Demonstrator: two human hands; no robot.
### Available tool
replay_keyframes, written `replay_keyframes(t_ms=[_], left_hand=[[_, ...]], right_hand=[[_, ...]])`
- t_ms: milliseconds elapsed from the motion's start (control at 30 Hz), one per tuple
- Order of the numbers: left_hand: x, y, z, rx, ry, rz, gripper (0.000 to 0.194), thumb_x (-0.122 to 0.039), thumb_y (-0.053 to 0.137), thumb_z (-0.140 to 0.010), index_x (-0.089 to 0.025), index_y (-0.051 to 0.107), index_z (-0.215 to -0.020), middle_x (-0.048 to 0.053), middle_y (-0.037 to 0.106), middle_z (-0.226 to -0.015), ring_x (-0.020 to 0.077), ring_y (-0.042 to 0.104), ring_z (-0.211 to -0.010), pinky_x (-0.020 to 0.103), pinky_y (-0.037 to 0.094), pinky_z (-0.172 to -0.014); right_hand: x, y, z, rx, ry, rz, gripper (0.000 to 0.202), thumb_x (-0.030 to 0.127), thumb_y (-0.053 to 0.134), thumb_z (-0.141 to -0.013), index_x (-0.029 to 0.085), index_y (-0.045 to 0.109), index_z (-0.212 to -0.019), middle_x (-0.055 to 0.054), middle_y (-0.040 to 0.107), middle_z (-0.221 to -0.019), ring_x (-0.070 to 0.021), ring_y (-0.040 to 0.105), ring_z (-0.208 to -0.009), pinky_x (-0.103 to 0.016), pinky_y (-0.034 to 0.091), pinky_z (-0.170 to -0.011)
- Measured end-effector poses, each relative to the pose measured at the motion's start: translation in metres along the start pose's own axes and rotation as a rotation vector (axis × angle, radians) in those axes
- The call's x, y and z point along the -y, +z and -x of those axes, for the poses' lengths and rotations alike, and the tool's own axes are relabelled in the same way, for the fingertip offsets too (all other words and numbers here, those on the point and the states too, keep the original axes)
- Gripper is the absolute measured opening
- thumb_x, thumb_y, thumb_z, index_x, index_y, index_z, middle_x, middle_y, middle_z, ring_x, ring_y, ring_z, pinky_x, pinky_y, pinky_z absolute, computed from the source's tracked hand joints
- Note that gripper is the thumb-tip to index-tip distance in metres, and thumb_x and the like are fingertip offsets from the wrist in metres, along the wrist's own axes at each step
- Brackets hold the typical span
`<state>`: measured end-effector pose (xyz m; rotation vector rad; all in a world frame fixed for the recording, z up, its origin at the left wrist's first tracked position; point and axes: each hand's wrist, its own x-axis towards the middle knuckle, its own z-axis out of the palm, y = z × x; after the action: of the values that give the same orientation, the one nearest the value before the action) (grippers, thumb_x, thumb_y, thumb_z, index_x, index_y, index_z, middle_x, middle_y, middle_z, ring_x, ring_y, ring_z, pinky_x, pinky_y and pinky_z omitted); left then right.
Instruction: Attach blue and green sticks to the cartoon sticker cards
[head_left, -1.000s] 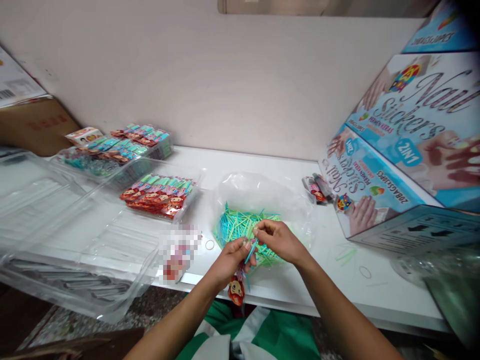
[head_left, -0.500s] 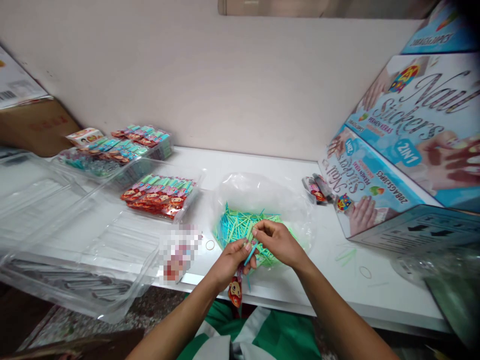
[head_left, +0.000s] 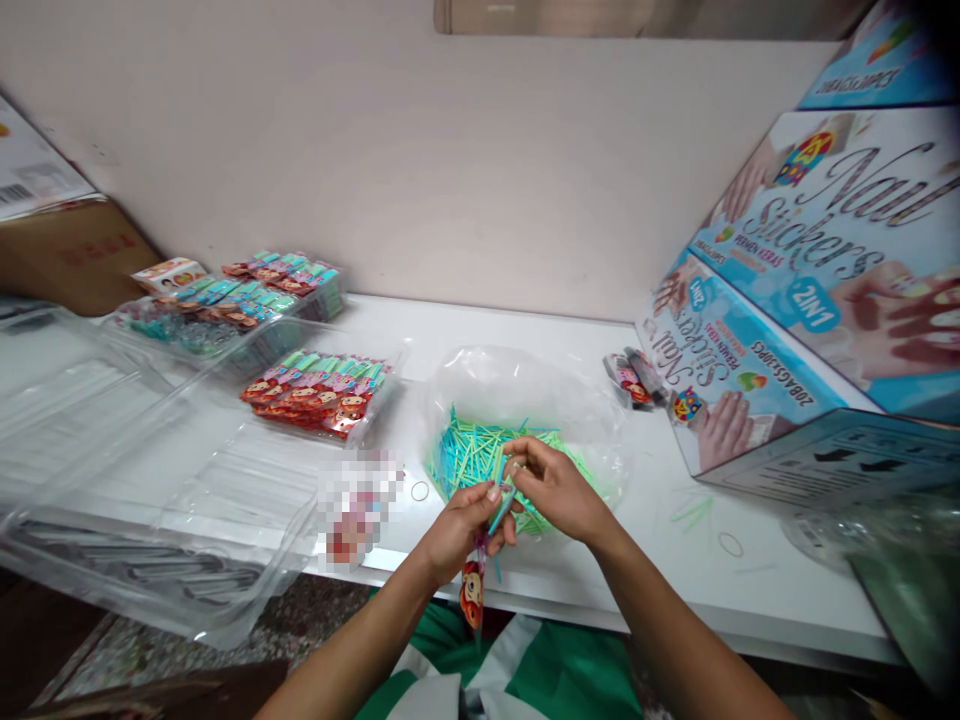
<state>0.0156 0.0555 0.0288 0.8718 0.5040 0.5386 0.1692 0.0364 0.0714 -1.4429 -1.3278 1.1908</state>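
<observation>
My left hand is closed on a small printed packet that bears a red-haired cartoon figure. The packet hangs below the fingers. Thin blue and green sticks stand up out of the same grip. At their upper ends my right hand is closed, thumb and fingers pinched together; whether it grips the sticks or the packet's edge cannot be made out. Both hands are over the near edge of a clear plastic bag, spread open with a heap of loose green and blue sticks in it.
Left of the bag, a clear tray holds filled packets, with more packets behind. An empty clear plastic tray overhangs the table edge. Nail sticker boxes are stacked at right. Rubber bands and stray sticks lie about.
The right fingers have shifted slightly at the tops of the sticks. The packet in my left hand has turned a little and hangs straighter. Everything else stays put.
</observation>
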Motion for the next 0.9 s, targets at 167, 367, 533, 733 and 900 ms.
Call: replay_keyframes(t_ms=[167, 367, 533, 733, 900], left_hand=[[-0.001, 0.000, 0.001, -0.014, -0.007, -0.019, 0.033, -0.042, 0.045, -0.087, -0.011, 0.057, -0.086, 0.004, 0.060, -0.062, 0.0064, 0.042, -0.042, 0.022, 0.027, -0.048], [-0.003, 0.000, 0.001, -0.037, -0.016, -0.100, 0.037, -0.046, 0.046, -0.086, -0.011, 0.058, -0.085, 0.004, 0.060, -0.062, 0.0063, 0.042, -0.042, 0.022, 0.027, -0.047], [-0.004, -0.001, 0.001, -0.035, 0.003, -0.137, 0.038, -0.047, 0.045, -0.086, -0.012, 0.058, -0.085, 0.003, 0.059, -0.062, 0.0064, 0.041, -0.042, 0.022, 0.028, -0.048], [-0.005, -0.001, 0.000, -0.031, -0.003, -0.151, 0.037, -0.046, 0.044, -0.086, -0.011, 0.057, -0.085, 0.003, 0.059, -0.061, 0.0062, 0.041, -0.042, 0.022, 0.026, -0.047], [-0.003, -0.002, 0.000, -0.062, -0.027, -0.185, 0.038, -0.048, 0.047, -0.084, -0.011, 0.058, -0.084, 0.001, 0.058, -0.060, 0.0057, 0.039, -0.042, 0.021, 0.024, -0.046]], right_hand=[[0.000, 0.000, 0.000, 0.008, -0.013, -0.032, 0.026, 0.020, 0.048, -0.078, 0.022, 0.049, -0.103, 0.003, 0.054, -0.076, -0.0093, 0.054, -0.055, -0.024, 0.047, -0.055], [0.006, -0.002, 0.002, 0.034, -0.056, 0.035, 0.036, 0.020, 0.047, -0.078, 0.023, 0.051, -0.113, 0.002, 0.055, -0.074, -0.0112, 0.055, -0.062, -0.024, 0.048, -0.059], [0.012, -0.005, 0.005, 0.037, -0.122, 0.182, 0.040, 0.015, 0.045, -0.078, 0.025, 0.054, -0.116, 0.002, 0.056, -0.076, -0.0115, 0.056, -0.067, -0.022, 0.045, -0.060], [0.013, -0.004, 0.007, 0.042, -0.163, 0.247, 0.040, 0.016, 0.045, -0.080, 0.026, 0.054, -0.118, 0.002, 0.057, -0.077, -0.0118, 0.056, -0.069, -0.022, 0.044, -0.060], [0.002, -0.014, -0.001, 0.011, -0.157, 0.224, 0.035, 0.027, 0.048, -0.083, 0.024, 0.053, -0.117, 0.000, 0.059, -0.081, -0.0132, 0.057, -0.073, -0.024, 0.045, -0.064]])
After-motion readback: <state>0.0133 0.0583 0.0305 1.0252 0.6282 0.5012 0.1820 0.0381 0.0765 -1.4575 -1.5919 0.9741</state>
